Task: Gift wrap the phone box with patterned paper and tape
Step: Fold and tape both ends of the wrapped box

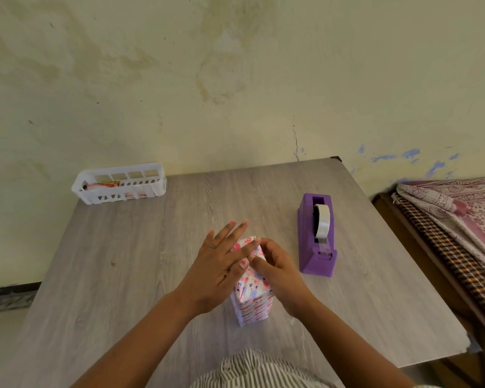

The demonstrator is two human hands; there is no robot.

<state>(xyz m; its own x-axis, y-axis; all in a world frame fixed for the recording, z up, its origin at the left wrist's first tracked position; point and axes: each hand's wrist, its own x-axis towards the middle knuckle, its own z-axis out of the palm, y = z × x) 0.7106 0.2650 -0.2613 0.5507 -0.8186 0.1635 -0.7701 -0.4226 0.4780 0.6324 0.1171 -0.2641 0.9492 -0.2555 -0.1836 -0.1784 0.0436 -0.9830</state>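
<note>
1. Our left hand (221, 261) lies flat, fingers straight, pressing the paper on top of the box (252, 287) at frame centre.
2. Our right hand (277, 273) curls its fingertips and pinches the folded paper at the box's top end.
3. We see the box standing on the table (151, 275), wrapped in patterned paper.
4. Right of it sits a purple dispenser (317, 236); a white basket (120, 183) is upper left.

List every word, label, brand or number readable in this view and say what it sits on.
None can be read.
Wrapped box: hearts and blotches only, no lettering.
Purple tape dispenser: no visible brand or label.
White basket: the colourful packet inside is too small and blurred to read.
</note>
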